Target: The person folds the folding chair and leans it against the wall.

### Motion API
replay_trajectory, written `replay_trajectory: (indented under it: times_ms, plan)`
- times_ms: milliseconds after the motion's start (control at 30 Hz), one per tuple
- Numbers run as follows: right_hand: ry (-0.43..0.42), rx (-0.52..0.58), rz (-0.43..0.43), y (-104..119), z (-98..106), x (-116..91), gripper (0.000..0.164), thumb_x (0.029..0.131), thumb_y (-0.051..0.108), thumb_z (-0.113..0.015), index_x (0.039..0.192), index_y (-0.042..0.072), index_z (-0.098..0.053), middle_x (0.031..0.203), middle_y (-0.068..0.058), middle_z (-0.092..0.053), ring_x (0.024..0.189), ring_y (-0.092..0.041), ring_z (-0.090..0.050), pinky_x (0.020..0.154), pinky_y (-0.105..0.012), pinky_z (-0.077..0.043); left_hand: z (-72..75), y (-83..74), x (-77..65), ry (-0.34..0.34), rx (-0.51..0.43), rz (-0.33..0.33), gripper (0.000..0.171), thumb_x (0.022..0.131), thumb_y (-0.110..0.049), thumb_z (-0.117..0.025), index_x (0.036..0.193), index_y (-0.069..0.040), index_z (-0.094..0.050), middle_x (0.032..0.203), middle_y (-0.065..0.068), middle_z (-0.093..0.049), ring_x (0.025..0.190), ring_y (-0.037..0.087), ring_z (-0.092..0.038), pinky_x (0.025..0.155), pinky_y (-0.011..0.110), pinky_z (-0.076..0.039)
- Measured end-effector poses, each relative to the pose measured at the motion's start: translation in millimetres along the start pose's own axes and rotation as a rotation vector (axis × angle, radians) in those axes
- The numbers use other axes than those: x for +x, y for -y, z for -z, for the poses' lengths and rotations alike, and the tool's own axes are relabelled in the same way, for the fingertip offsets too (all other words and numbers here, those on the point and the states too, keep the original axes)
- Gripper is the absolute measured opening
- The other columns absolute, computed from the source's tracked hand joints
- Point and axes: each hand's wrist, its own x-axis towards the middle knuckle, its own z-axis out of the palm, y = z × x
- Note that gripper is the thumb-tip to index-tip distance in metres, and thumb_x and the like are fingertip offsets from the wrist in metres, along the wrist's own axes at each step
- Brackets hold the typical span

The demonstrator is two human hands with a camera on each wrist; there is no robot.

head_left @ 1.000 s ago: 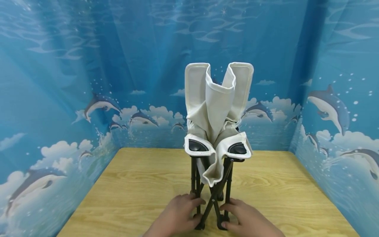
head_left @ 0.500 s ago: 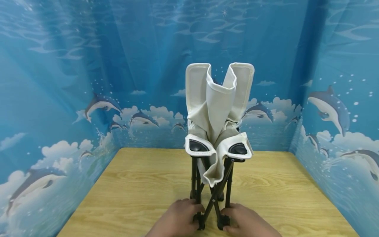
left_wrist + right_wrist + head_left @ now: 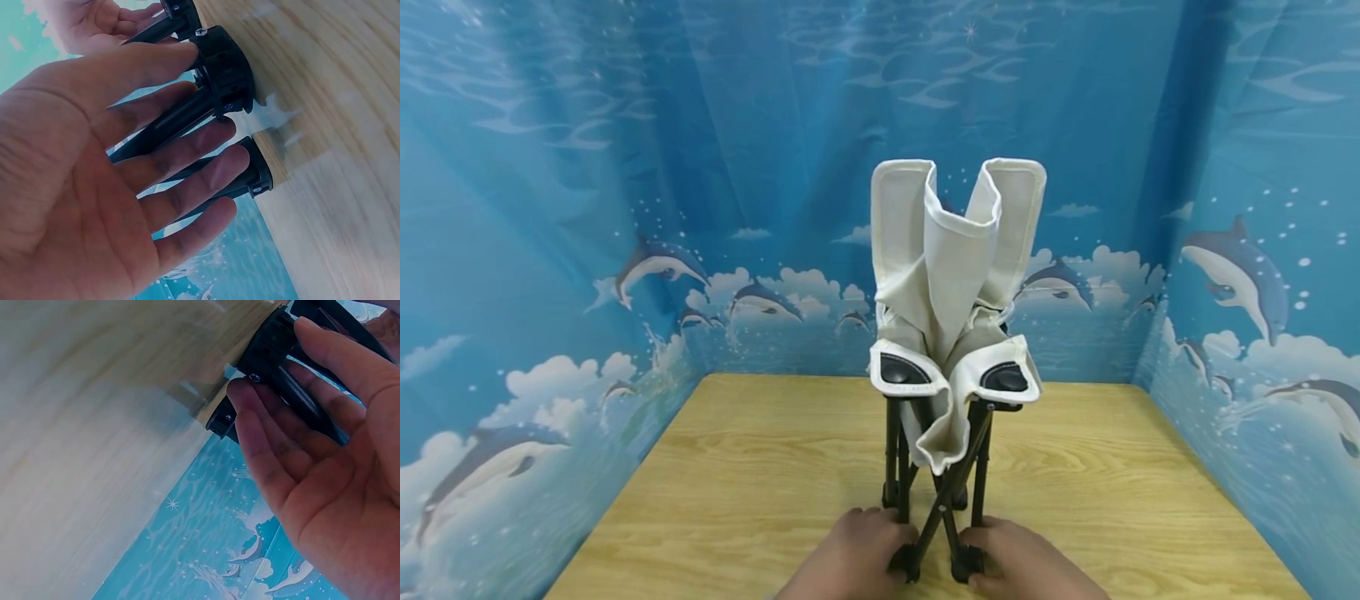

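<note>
Gripping the folding chair (image 3: 943,337) low, our left hand (image 3: 853,557) and right hand (image 3: 1030,560) curl loosely round its blocky black feet (image 3: 966,567). Creased white cloth (image 3: 958,267), seams stitched, tops the crossed dark legs (image 3: 942,507). It stands roughly midway between the wood-grained table's (image 3: 760,467) left and right edges, room towards both; long axis upright, backrest uppermost, seat front drooping towards us.

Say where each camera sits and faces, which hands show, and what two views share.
Head: on the head, facing forward and down at the folding chair; left hand and right hand show.
Left wrist: on that wrist, facing left palm and chair feet; right hand beyond.
Right wrist: on that wrist, facing right palm and chair feet; left hand at edge.
Wrist views share table, chair feet, backdrop.
</note>
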Motion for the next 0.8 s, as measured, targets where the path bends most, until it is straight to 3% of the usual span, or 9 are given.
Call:
replay_trajectory:
  times_ms: [400, 567, 800]
  plan:
    - [0.002, -0.048, -0.009, 0.5, 1.4, 3.7, 0.018, 0.083, 0.026, -0.089, 0.098, 0.021, -0.079, 0.094, 0.013, -0.074, 0.084, 0.0, -0.063, 0.067, -0.03, -0.054, -3.1, -2.0, 3.0, -0.051, 0.069, -0.018, 0.022, 0.073, -0.025, -0.091, 0.084, -0.034, -0.074, 0.075, -0.018, -0.064, 0.068, 0.002, -0.054, 0.065, 0.029, -0.043]
    - [0.015, -0.018, -0.016, 1.3, 1.8, 4.6, 0.014, 0.083, 0.024, -0.089, 0.091, 0.024, -0.077, 0.085, 0.018, -0.07, 0.074, 0.004, -0.057, 0.061, -0.027, -0.048, -1.5, -2.2, 0.2, -0.086, 0.101, -0.061, 0.021, 0.074, -0.027, -0.091, 0.079, -0.034, -0.072, 0.077, -0.02, -0.066, 0.07, -0.002, -0.055, 0.068, 0.025, -0.044]
    - [0.041, 0.059, -0.023, 1.7, 1.7, 6.8, 0.017, 0.084, 0.018, -0.087, 0.079, 0.026, -0.073, 0.073, 0.022, -0.062, 0.063, 0.005, -0.05, 0.057, -0.022, -0.044, -5.3, -0.6, 1.4, -0.065, 0.093, -0.08, 0.02, 0.076, -0.03, -0.092, 0.078, -0.031, -0.072, 0.075, -0.018, -0.063, 0.07, -0.001, -0.053, 0.066, 0.021, -0.045]
